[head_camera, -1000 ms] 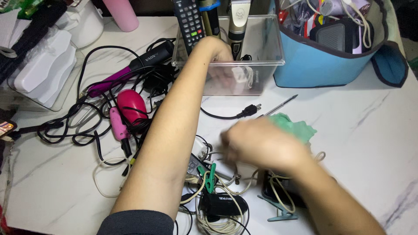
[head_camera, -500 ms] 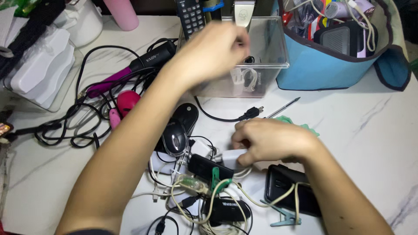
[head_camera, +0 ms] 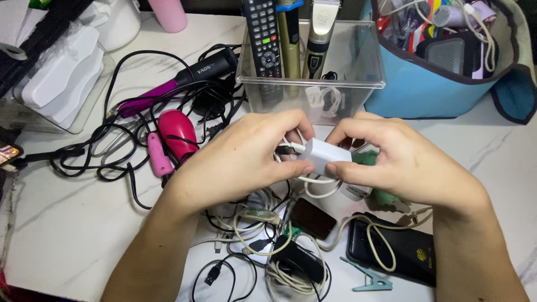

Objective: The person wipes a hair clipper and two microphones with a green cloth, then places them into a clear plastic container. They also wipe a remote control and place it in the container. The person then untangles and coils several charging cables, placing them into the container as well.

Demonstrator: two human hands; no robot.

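Both my hands meet over the middle of the white marble table. My left hand and my right hand together pinch a small white charger block. A white cable with a plug comes out of the block's left end and loops down under my hands. Beneath them lies a tangle of white and black cables. A green cloth peeks out behind my right fingers.
A clear plastic box behind my hands holds a remote control, a hair trimmer and a small white cable. A blue bag stands at back right. A pink hair dryer, a purple hair iron, a black phone and a teal clip lie around.
My left hand pulled back from the clear box and came down to the middle. My right hand lifted the white charger block from the pile, and both hands now hold it.
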